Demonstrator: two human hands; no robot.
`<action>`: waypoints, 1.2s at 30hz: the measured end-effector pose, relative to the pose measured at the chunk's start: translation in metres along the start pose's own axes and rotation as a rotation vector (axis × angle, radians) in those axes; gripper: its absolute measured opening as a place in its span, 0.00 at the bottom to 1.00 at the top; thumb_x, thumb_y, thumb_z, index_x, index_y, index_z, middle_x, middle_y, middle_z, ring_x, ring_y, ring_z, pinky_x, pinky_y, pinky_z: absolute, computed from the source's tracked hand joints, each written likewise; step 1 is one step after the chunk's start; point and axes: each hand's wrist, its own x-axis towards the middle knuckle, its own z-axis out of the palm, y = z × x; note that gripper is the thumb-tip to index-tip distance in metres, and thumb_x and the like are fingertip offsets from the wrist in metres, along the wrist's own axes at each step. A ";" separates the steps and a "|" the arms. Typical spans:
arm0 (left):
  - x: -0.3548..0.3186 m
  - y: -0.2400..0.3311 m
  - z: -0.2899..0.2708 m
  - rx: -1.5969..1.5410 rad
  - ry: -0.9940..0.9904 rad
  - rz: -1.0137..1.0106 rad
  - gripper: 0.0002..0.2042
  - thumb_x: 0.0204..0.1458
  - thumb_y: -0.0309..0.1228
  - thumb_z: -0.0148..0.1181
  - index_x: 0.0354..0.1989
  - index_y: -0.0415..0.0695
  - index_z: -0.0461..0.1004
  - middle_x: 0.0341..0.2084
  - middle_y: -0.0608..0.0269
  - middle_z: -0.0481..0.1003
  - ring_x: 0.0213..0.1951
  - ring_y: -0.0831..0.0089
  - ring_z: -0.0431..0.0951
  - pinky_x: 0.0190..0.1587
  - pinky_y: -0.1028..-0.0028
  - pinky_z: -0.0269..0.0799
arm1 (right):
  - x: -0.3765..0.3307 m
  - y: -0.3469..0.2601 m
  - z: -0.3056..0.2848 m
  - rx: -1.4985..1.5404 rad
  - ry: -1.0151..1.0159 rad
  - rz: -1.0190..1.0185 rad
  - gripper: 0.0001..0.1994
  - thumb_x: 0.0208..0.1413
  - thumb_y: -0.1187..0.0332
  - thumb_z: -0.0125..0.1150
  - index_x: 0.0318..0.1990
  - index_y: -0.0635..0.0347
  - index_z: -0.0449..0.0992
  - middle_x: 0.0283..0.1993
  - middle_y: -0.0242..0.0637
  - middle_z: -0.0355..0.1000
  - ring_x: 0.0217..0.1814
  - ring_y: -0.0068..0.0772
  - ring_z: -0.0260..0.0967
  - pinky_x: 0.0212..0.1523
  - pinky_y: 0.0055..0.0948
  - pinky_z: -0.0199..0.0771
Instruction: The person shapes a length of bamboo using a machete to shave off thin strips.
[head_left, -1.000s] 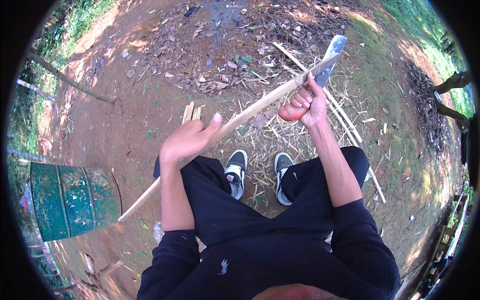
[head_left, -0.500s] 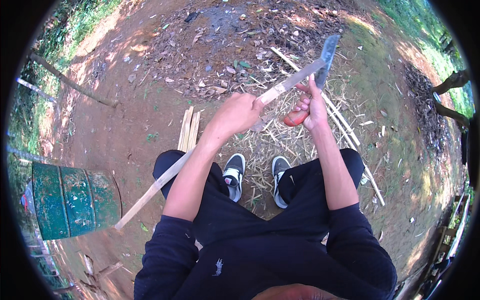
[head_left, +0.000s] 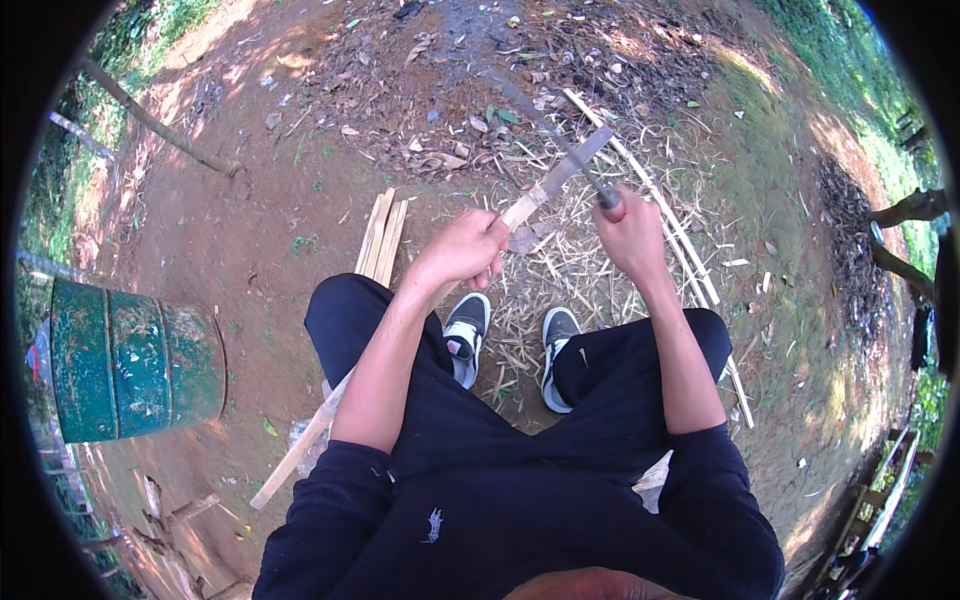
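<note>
My left hand (head_left: 463, 248) is closed round a long bamboo strip (head_left: 522, 208), which runs under my left forearm and past my left thigh. Its greyish far end slants up and to the right. In my right hand (head_left: 632, 235) is a machete (head_left: 548, 130) with a reddish handle, gripped in a fist. The thin-looking blade points away and to the left, crossing over the strip near its far end; whether the two touch I cannot tell. Several cut bamboo strips (head_left: 382, 240) lie together beyond my left knee. Pale shavings (head_left: 530, 300) cover the ground between and beyond my shoes.
A worn green metal drum (head_left: 140, 362) lies at the left. Long thin strips (head_left: 655, 190) stretch along the ground on the right. Dry leaves (head_left: 440, 160) are scattered farther out. A slanting pole (head_left: 150, 120) stands at the far left, dark branches (head_left: 905, 210) at the right.
The machete has swung from pointing up and right to pointing up and left, over the strip. My right hand has turned knuckles up. The strip's far end has dropped left and nearer.
</note>
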 end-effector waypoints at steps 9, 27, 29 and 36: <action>-0.004 -0.028 -0.006 0.120 0.149 0.127 0.25 0.67 0.43 0.42 0.27 0.35 0.75 0.15 0.56 0.69 0.25 0.65 0.74 0.34 0.61 0.68 | -0.012 -0.005 0.049 -0.181 -0.137 -0.179 0.05 0.48 0.69 0.57 0.29 0.59 0.72 0.17 0.48 0.70 0.19 0.53 0.72 0.22 0.50 0.72; 0.001 -0.024 -0.027 0.174 0.262 0.176 0.25 0.68 0.44 0.40 0.31 0.34 0.75 0.24 0.48 0.76 0.29 0.55 0.77 0.35 0.58 0.69 | 0.002 0.035 0.084 -0.250 0.062 -0.241 0.08 0.42 0.70 0.64 0.26 0.58 0.68 0.18 0.41 0.71 0.18 0.45 0.72 0.20 0.42 0.70; 0.004 -0.028 -0.025 0.119 0.232 0.192 0.24 0.68 0.42 0.41 0.31 0.34 0.75 0.23 0.50 0.75 0.28 0.57 0.76 0.35 0.59 0.69 | -0.004 0.023 0.086 -0.224 0.008 -0.192 0.08 0.43 0.70 0.63 0.27 0.58 0.69 0.18 0.41 0.71 0.17 0.44 0.72 0.19 0.42 0.70; 0.000 -0.028 -0.002 0.234 0.227 0.305 0.19 0.67 0.38 0.43 0.33 0.35 0.72 0.22 0.51 0.73 0.28 0.59 0.75 0.35 0.62 0.69 | 0.005 0.023 0.086 -0.203 0.014 -0.210 0.04 0.46 0.71 0.60 0.27 0.60 0.72 0.18 0.42 0.72 0.17 0.45 0.72 0.20 0.42 0.73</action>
